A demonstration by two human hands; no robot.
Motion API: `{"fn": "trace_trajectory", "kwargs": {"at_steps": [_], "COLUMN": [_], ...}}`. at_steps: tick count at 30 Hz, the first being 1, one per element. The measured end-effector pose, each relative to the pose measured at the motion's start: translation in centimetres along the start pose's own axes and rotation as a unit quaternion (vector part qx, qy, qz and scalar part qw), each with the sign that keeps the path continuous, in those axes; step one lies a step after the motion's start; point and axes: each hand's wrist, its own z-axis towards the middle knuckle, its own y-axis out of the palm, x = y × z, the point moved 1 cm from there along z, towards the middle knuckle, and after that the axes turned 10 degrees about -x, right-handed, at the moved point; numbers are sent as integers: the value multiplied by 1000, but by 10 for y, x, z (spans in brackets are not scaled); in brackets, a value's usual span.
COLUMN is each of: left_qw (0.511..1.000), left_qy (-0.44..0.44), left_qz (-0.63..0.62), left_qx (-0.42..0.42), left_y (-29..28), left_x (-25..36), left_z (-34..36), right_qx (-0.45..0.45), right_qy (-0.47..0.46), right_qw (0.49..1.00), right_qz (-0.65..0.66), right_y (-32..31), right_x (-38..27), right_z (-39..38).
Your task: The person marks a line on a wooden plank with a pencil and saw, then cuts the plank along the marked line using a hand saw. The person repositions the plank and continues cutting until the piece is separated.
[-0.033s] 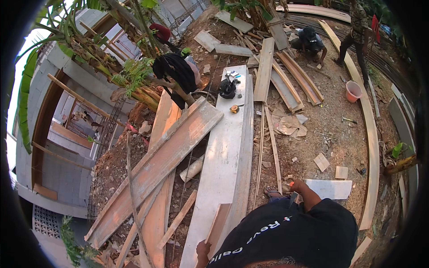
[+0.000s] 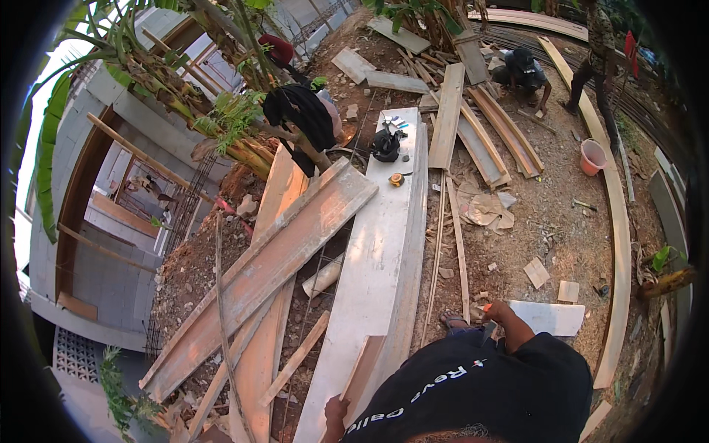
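My left hand (image 2: 336,408) is closed on the edge of a narrow wooden plank (image 2: 363,373), which lies tilted over the long pale board (image 2: 369,273). At my right side, my right hand (image 2: 499,313) is closed round a small orange thing (image 2: 487,307); its kind is too small to make out. A pale flat panel (image 2: 550,317) lies on the ground beyond that hand. On the far half of the long board sit a yellow-and-black tape measure (image 2: 396,179) and a black bag (image 2: 386,145).
A worn board trough (image 2: 258,273) slants across planks on the left. A hammer (image 2: 583,204), wood offcuts (image 2: 537,273) and a pink bucket (image 2: 592,157) lie to the right. One person (image 2: 522,70) crouches at the back; another (image 2: 591,66) stands nearby. Banana plants (image 2: 166,96) rise at left.
The view has shifted slightly, so the scene sits a little further right. Both hands keep their holds, and the plank and tools stay where they were.
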Motion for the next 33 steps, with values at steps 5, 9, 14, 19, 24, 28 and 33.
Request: {"fn": "trace_trajectory", "kwargs": {"at_steps": [5, 9, 14, 19, 24, 28, 33], "left_qw": [1000, 999, 993, 986, 969, 954, 870], "left_qy": [-12, -16, 70, 52, 92, 115, 141], "left_qz": [28, 27, -75, -151, -226, -259, -423], "left_qx": [-8, -6, 60, 44, 42, 102, 211], "left_y": [-6, -17, -39, -63, -106, -155, -172], "left_x": [6, 4, 10, 11, 25, 57, 78], "left_z": [10, 0, -12, -20, -71, -136, -195], "right_qx": [21, -105, -131, -82, -75, -63, -83], "right_qy": [38, 83, 42, 16, 17, 4, -26], "right_qw": [999, 988, 964, 979, 996, 998, 996], "right_qz": [7, -75, -227, -184, -55, -27, -22], "right_y": [29, 27, 5, -12, -12, -21, -25], "right_x": [83, 74, 57, 32, 23, 11, -17], "right_z": [60, 63, 60, 57, 97, 87, 84]}}
